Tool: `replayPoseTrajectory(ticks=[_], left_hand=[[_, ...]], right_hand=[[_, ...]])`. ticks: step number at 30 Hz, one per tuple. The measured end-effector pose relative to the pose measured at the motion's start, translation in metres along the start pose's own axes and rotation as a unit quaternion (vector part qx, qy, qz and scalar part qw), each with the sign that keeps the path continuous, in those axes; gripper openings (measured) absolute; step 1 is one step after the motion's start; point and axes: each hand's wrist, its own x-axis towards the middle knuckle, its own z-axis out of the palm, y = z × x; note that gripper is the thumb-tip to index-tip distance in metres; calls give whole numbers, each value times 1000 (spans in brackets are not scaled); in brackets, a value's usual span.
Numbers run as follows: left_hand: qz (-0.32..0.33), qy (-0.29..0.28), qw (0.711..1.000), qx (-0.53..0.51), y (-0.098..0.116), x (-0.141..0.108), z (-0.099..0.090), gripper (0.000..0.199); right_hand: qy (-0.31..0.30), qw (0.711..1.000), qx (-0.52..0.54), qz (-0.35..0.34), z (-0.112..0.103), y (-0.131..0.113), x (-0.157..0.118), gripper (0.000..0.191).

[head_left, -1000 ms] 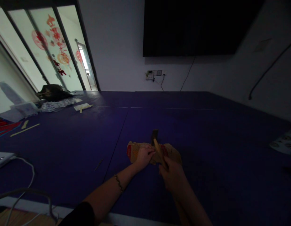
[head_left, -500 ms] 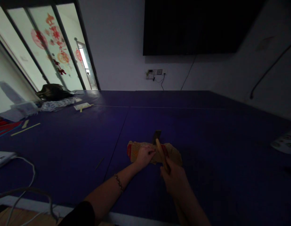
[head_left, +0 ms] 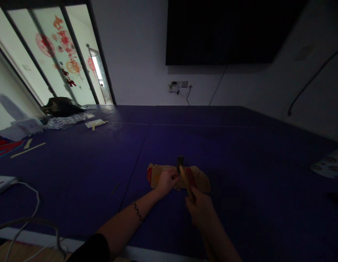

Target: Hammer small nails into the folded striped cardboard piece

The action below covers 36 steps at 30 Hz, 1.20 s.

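Note:
My right hand (head_left: 200,205) is wrapped round the wooden handle of a hammer (head_left: 186,179). The dark hammer head is over the middle of a flattened brown cardboard piece (head_left: 201,179) with red and yellow print, just right of my left fingertips. My left hand (head_left: 168,181) rests on the cardboard with its fingers pinched together; what is between them is too small and dark to tell. The cardboard lies on the dark blue table (head_left: 229,145).
A thin dark stick (head_left: 114,189) lies left of my hands. At the left edge are a white device (head_left: 3,183) with a cable, and red and blue strips (head_left: 7,148). A black bag (head_left: 61,106) sits far left. A patterned white object (head_left: 329,163) is at right.
The hammer head has come down and slightly left, nearer to my left fingertips. My left hand has stayed in nearly the same place on the cardboard.

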Motion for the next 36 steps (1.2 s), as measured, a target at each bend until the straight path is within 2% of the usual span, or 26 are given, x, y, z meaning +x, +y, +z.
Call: replayPoseTrajectory(ticks=[5,8,10,13,15,18,21,23,26,29,31,33,36], left_hand=[[1,-1,1000,-2,-1,0,1,9],[-2,-1,1000,-1,-1,0,2,10],[-7,0,1000,1,-1,0,2,9],[-9,-1,1000,1,0,0,1,9],[-9,1,1000,3,2,-1,-1,11],[-9,9,1000,8,5,-3,-3,21],[0,12,1000,19,6,-4,-4,31],[5,13,999,34,6,-5,-4,36],[16,23,998,62,7,-7,-5,42],[52,58,995,60,11,-14,-11,54],[81,92,992,35,15,-19,-17,54],[89,131,987,8,20,-24,-24,41],[57,141,988,4,20,-27,-41,23]], right_hand=[[-4,998,63,29,-4,1,1,25],[-8,984,173,46,-18,2,5,19],[-20,954,293,53,-28,8,13,20],[-19,874,485,39,-38,31,33,30],[-29,831,554,30,-40,54,47,35],[-32,802,595,32,-34,88,62,33],[-13,777,629,31,-27,106,64,23],[4,757,652,28,-27,108,61,16],[30,737,676,14,-32,106,56,19],[52,743,667,-6,-37,107,55,24],[58,742,668,-12,-38,109,55,22],[44,714,699,-4,-37,112,56,19],[-5,638,769,22,-33,114,57,13]])
